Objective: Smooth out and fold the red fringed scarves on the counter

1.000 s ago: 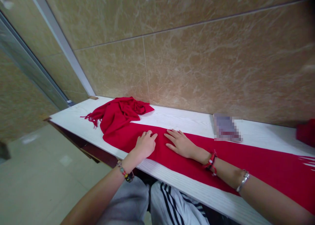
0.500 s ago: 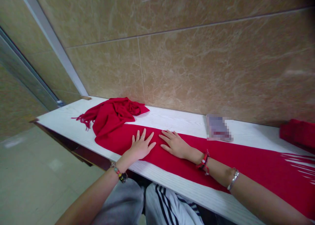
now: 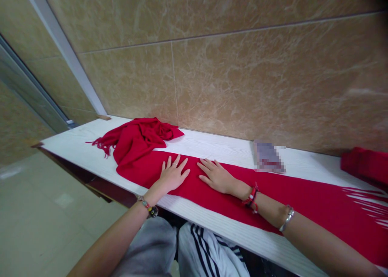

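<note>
A long red scarf [image 3: 291, 204] with fringed ends lies along the white table. Its right part is spread flat, while its left part sits in a crumpled heap with the fringe pointing left. My left hand [image 3: 173, 175] rests palm down on the flat cloth near the heap, fingers spread. A short distance to its right, my right hand [image 3: 218, 177] also lies flat on the scarf with its fingers apart. Neither hand grips the fabric. The forearms cross the table's near edge, and the right one covers part of the scarf.
Behind the white table [image 3: 209, 141] rises a tan marbled wall [image 3: 257, 83]. A blurred-out flat rectangular item [image 3: 269, 156] lies by the wall. Folded red cloth [image 3: 363, 165] sits at the far right. A small brown block [image 3: 104, 117] is at the back left corner.
My left hand has slid very slightly left on the scarf, a little farther from the right hand. The right hand stays nearly in place, and the view has shifted slightly.
</note>
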`<state>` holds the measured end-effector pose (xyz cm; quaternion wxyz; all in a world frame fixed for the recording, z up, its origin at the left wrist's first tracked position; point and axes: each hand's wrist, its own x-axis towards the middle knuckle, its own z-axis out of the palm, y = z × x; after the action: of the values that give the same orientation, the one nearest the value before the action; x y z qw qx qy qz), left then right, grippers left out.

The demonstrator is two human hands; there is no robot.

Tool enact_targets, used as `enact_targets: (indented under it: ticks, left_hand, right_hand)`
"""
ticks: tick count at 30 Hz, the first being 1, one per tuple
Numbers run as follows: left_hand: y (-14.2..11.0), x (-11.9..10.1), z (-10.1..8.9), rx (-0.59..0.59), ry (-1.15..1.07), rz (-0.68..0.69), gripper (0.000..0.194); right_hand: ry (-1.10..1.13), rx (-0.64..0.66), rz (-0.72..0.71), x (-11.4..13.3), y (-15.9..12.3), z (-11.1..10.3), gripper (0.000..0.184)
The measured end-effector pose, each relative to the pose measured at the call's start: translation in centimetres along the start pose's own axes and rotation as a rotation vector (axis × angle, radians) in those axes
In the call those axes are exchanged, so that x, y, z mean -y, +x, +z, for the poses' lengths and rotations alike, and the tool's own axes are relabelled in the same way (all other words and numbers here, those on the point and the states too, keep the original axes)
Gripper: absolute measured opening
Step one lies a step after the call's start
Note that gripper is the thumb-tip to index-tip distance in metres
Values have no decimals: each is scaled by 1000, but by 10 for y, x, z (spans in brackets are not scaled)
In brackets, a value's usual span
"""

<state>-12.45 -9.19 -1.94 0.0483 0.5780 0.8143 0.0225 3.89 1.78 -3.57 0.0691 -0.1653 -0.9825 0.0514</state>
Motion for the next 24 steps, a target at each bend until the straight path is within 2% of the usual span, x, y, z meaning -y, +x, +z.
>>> enact_targets:
  ticks: [4,7,13,16,18,20,22,24]
  left_hand:
    - [3,2,1,14,0,-51,59]
    - [5,5,2,32,-3,-51,60]
    - [9,8,4,31,3,-58,59]
    - [9,-2,5,-7,44,-63,57]
    - [8,-15,7,-98,96,1,54]
    - [6,-29,10,-148,113,100,52]
    - [3,-38,14,-120,87,157,53]
    - [2,-40,18,-89,63,161,55]
  right_hand:
    - [-27,29,-16,-2,-1,-2,57]
    - [-42,31,4,-13,-15,-3,55]
    - [-72,4,176,-72,-87,-6,52]
    - [-53,-5,239,-86,-111,-13,54]
    - [-25,-28,214,-76,-106,-19,55]
    - [0,-65,143,-53,-87,-22,55]
    - [16,-86,76,-25,-63,-22,56]
    - [28,-48,16,-3,-45,-18,59]
